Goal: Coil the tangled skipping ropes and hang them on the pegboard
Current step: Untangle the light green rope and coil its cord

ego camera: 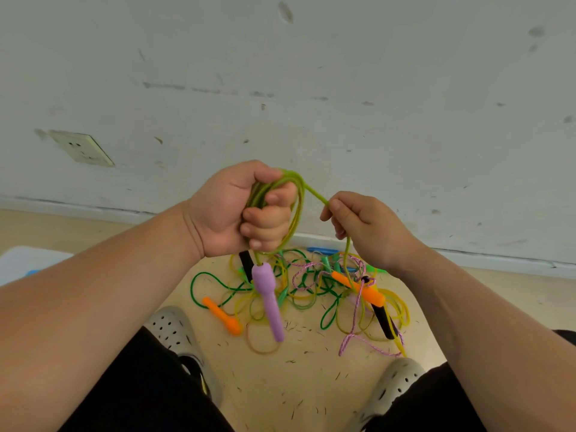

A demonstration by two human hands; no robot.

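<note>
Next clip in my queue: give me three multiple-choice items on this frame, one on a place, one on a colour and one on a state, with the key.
1. Where is the purple handle?
A. Dangling below the left hand
B. Resting on a table
C. On a wall hook

2. What colour is the rope coiled in the left hand?
A. Pink
B. Yellow-green
C. Black

3. What is the right hand doing?
A. Open, holding nothing
B. Pinching a strand of that rope
C. Closed in an empty fist

Key:
1 A: the handle hangs from the rope just under the left fist.
2 B: the loops round the curled fingers are yellow-green.
3 B: thumb and fingers close on the strand leading out of the coil.
</note>
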